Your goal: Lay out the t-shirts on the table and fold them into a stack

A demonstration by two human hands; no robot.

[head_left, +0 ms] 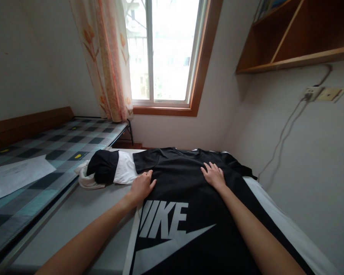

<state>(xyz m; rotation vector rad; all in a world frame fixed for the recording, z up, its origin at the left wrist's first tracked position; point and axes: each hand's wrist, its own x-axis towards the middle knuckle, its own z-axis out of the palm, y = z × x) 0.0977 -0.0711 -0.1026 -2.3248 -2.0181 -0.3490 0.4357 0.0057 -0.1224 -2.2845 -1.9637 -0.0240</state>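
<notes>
A black T-shirt (pixel 189 183) lies spread on a white table, its neck end toward the window and large pale letters and a swoosh across the cloth. My left hand (pixel 143 186) rests on its left edge below the sleeve, thumb apart and fingers slightly bent. On the upper right of the shirt my right hand (pixel 214 175) lies flat with its fingers spread. Left of the left sleeve sits a bundle of black and white clothes (pixel 103 168), close to my left hand but apart from it.
The white table (pixel 103 214) shows left of the shirt. A bed with a checked cover (pixel 46 141) stands at the left, papers (pixel 20 173) lying on it. A curtain (pixel 109 68) hangs by the window (pixel 172 49). Cords (pixel 283 133) run down from a wall socket (pixel 312 93) below a wooden shelf (pixel 298 59).
</notes>
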